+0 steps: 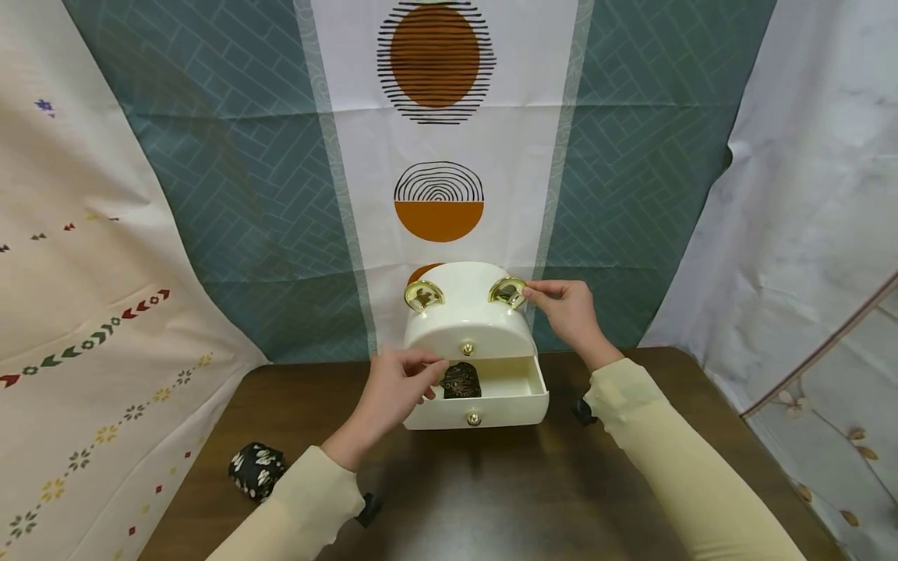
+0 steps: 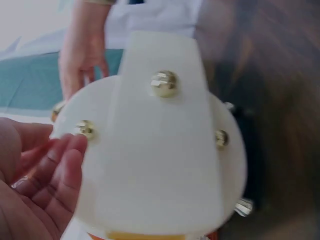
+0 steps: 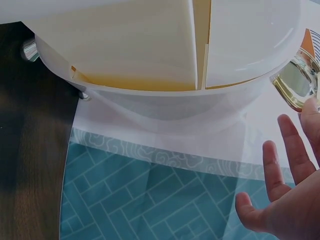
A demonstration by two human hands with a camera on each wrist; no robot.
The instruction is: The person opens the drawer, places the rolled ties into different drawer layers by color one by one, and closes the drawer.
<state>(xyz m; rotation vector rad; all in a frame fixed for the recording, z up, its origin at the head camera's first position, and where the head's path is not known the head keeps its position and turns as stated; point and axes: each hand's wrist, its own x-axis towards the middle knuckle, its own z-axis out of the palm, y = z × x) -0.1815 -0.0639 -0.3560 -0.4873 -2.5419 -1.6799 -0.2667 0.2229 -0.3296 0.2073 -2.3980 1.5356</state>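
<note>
A white rounded box (image 1: 468, 284) stands on the table with one drawer (image 1: 508, 382) pulled out. Inside that drawer lies a dark, gold-patterned piece (image 1: 461, 380), apparently fabric. My left hand (image 1: 401, 386) hovers at the drawer's left end, fingers loosely bent. In the left wrist view it is beside a gold knob (image 2: 85, 129), and nothing shows between thumb and fingers. At the top right of the box, my right hand (image 1: 567, 312) pinches the rim of a shiny gold ear-shaped piece (image 1: 507, 291) between thumb and forefinger; its other fingers spread away in the right wrist view.
A black item with white flowers (image 1: 256, 471) rests on the brown table (image 1: 477, 506) at the left. The matching gold ear (image 1: 424, 295) tops the box's left side. Patterned cloth (image 1: 435, 140) hangs behind, with more cloth on both sides.
</note>
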